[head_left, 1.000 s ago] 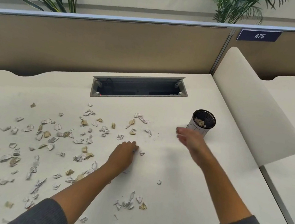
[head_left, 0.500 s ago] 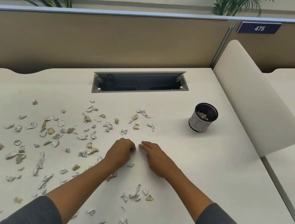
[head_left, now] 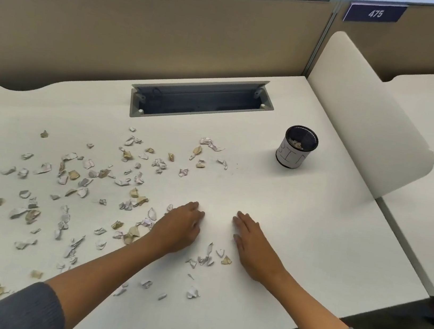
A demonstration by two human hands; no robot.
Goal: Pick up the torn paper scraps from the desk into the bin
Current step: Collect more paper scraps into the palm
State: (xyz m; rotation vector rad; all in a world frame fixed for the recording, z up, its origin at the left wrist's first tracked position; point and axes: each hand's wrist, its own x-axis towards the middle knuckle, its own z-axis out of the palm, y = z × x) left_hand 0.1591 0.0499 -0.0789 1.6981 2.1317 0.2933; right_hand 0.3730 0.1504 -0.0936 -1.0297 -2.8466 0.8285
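Note:
Several torn white and tan paper scraps lie over the left and middle of the white desk. A small cluster of scraps sits between my wrists. The bin, a black mesh cup with a white label, stands upright at the back right with scraps inside. My left hand rests on the desk with its fingers curled under; what they cover is hidden. Beside it, my right hand lies flat with straight fingers, holding nothing. A bare gap separates the two hands.
An open grey cable tray is sunk into the desk at the back. A white curved divider bounds the right side, and a beige partition stands behind. The desk's front edge is near my right forearm.
My right hand came back from beside the bin and now lies flat on the desk to the right of my left hand. The left hand stayed curled in about the same spot.

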